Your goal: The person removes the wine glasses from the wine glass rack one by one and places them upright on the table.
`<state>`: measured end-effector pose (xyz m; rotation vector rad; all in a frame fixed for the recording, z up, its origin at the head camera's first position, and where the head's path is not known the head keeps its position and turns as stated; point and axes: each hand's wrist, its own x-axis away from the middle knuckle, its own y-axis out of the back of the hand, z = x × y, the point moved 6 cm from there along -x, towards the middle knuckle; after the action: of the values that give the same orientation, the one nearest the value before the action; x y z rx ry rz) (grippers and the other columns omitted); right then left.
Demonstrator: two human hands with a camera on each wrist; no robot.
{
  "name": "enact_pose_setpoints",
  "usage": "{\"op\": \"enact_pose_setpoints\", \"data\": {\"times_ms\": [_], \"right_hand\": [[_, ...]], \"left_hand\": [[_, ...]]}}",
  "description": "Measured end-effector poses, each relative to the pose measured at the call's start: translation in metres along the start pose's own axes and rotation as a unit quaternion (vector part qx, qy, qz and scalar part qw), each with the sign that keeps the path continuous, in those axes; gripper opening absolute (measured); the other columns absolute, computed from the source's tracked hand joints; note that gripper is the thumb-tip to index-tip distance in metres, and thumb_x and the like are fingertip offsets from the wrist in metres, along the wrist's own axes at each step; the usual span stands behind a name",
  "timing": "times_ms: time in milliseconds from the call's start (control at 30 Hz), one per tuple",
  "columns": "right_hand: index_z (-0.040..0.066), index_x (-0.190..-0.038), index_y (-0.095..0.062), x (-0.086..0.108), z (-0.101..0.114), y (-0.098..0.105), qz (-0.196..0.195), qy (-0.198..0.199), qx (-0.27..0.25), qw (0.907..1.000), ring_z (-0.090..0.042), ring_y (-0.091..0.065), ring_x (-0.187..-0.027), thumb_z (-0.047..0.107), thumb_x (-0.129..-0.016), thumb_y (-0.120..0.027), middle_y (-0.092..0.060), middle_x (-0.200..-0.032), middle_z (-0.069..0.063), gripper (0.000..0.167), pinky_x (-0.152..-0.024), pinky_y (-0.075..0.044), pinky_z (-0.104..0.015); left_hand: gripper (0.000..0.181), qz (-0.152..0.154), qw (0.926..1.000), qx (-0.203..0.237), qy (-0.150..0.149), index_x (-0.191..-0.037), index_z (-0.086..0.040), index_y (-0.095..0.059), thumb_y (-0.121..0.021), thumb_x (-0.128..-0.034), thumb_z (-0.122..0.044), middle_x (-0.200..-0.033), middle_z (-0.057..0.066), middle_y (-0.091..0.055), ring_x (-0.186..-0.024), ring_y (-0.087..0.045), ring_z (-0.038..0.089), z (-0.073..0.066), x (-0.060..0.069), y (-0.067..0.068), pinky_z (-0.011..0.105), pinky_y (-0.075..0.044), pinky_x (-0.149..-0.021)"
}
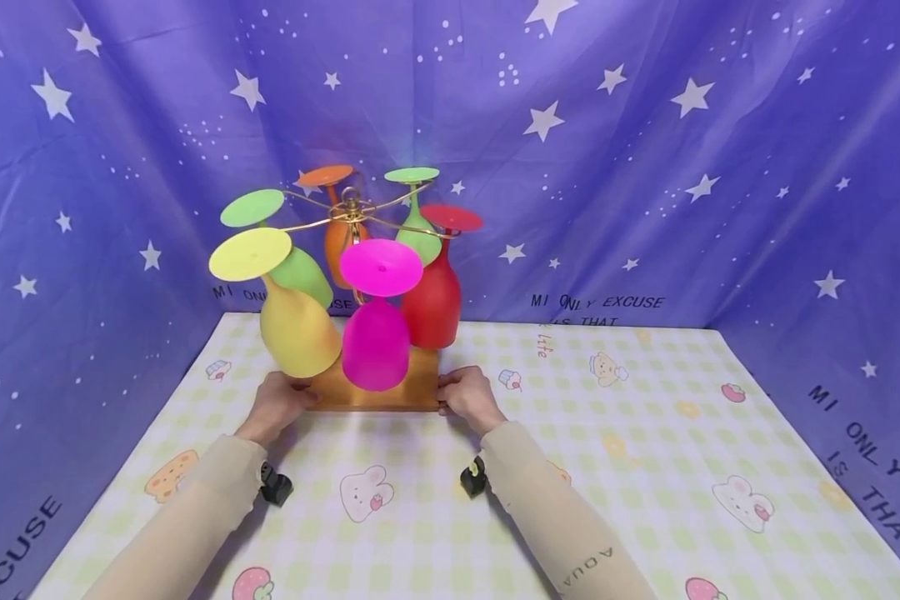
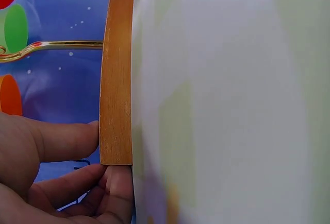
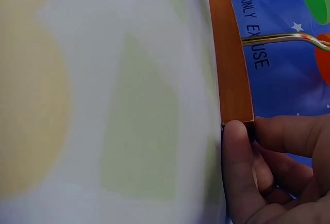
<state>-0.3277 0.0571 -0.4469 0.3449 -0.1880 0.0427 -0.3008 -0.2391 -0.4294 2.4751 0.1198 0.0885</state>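
Observation:
A wine glass rack with a flat wooden base (image 1: 423,379) and gold metal arms (image 1: 307,225) stands on the table. Colored goblets hang upside down from it: yellow (image 1: 296,333), magenta (image 1: 377,346), red (image 1: 432,304), orange (image 1: 337,250) and two green, one of them (image 1: 303,275) at the left. My left hand (image 1: 276,404) grips the base's left side, its thumb on the top face and fingers against the end in the left wrist view. On the opposite side my right hand (image 1: 471,396) pinches the base's end between thumb and fingers.
A checked tablecloth (image 1: 615,500) with cartoon prints covers the table. Purple curtains (image 1: 607,167) with white stars enclose it at the back and both sides; the rack's rear goblets are near the back curtain.

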Motion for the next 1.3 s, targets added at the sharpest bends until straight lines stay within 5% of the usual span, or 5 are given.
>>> {"op": "enact_pose_setpoints", "data": {"times_ms": [833, 1300], "right_hand": [[-0.009, -0.093, -0.069, 0.003, -0.007, 0.018, 0.008, 0.004, -0.014, 0.9999, -0.014, -0.061, -0.051, -0.007, -0.078, -0.065, -0.065, -0.072, -0.013, 0.016, -0.054, -0.055, -0.029], [-0.01, -0.096, -0.068, 0.006, -0.01, 0.031, 0.014, 0.004, -0.01, 0.9998, -0.017, -0.063, -0.057, -0.007, -0.079, -0.064, -0.067, -0.075, -0.013, 0.017, -0.058, -0.056, -0.031]], "left_hand": [[0.035, 0.01, 0.9998, 0.014, 0.001, -0.111, 0.01, -0.06, -0.067, -0.0781, -0.001, -0.108, 0.026, -0.063, -0.089, -0.061, 0.029, -0.008, 0.0, -0.016, 0.039, -0.051, -0.078], [0.026, 0.007, 0.9997, 0.021, -0.012, -0.099, 0.009, -0.063, -0.068, -0.0746, 0.003, -0.092, 0.019, -0.065, -0.071, -0.057, 0.021, -0.018, -0.001, -0.026, 0.029, -0.049, -0.06]]}}
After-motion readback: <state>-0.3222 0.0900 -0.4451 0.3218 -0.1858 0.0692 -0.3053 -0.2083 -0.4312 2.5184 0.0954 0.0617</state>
